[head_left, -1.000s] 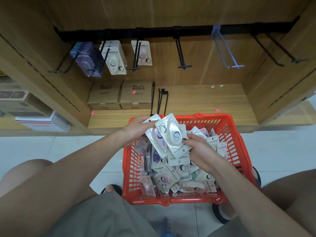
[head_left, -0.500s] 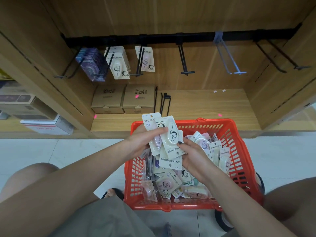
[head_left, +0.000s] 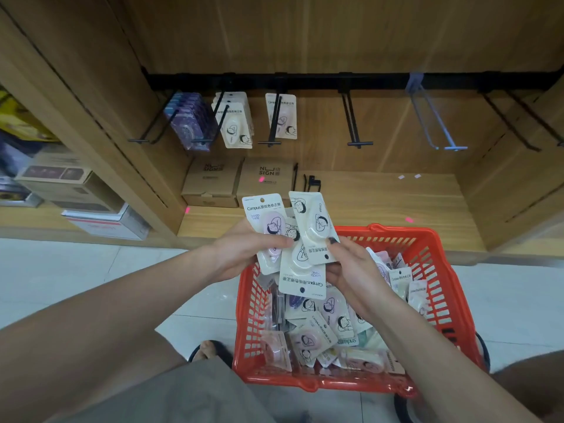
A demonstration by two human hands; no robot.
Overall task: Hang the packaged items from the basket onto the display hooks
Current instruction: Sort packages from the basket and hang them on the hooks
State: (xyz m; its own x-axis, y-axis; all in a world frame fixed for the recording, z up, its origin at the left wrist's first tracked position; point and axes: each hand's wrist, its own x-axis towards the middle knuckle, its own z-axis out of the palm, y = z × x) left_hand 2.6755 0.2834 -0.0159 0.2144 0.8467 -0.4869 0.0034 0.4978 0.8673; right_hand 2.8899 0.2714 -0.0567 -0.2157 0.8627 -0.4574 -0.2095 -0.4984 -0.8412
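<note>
A red plastic basket [head_left: 439,264] on the floor holds several carded correction-tape packs [head_left: 314,337]. Above its left rim I hold a fan of three packs. My left hand [head_left: 244,251] grips an upright pink pack [head_left: 268,230] with the thumb on its front. My right hand [head_left: 351,267] pinches a cream pack [head_left: 314,227] turned upside down; another inverted cream pack [head_left: 300,273] lies between them. On the black rail [head_left: 320,82], hooks carry purple packs [head_left: 190,120], cream packs [head_left: 233,120] and a single pink pack [head_left: 282,116]. A black hook [head_left: 354,123] and a clear hook [head_left: 433,120] hang bare.
Two brown cardboard boxes [head_left: 238,181] stand on the wooden shelf floor [head_left: 381,203] beside loose black hooks [head_left: 311,183]. More bare hooks [head_left: 515,120] sit at the right. Boxes [head_left: 76,193] fill the neighbouring bay on the left. My knees and a sandalled foot [head_left: 210,351] flank the basket.
Both hands have lifted the fan of packs up out of the basket, toward the shelf. The packs are now spread more upright, with the pink one's header on top.
</note>
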